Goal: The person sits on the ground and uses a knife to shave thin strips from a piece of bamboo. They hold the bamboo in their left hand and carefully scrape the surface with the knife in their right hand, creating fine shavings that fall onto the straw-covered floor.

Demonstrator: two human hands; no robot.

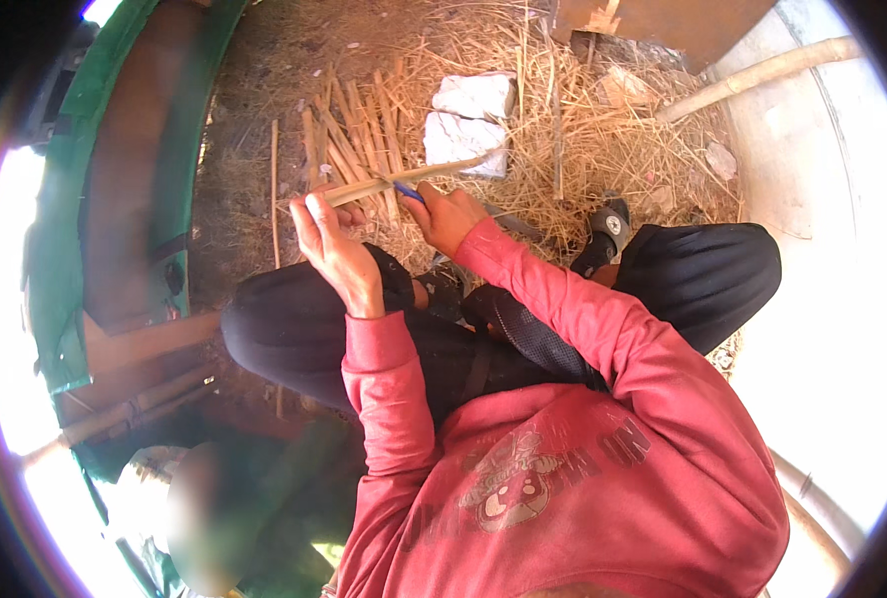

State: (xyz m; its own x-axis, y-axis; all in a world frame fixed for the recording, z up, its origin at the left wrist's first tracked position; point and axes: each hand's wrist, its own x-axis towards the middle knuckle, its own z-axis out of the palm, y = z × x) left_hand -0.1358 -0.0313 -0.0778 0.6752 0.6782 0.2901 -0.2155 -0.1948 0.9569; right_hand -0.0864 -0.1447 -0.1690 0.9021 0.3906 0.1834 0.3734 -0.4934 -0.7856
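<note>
My left hand (pixel 339 254) is closed around the near end of a split bamboo strip (pixel 443 172), which points away to the right at a slant. My right hand (pixel 451 216) grips the blue handle of a knife (pixel 408 191). The knife meets the strip around its middle; most of the blade is hard to make out. Beyond my hands, several cut bamboo strips (pixel 369 125) lie side by side on the ground. Two white wrapped blocks (pixel 463 138) rest just past the strip's far part.
Straw and shavings (pixel 613 140) cover the ground ahead. A bamboo pole (pixel 762 76) slants in at the right, by a pale wall or sheet. A green-edged frame (pixel 60 239) stands on the left. My bent legs (pixel 703 279) flank the work. At lower left is a blurred dark shape.
</note>
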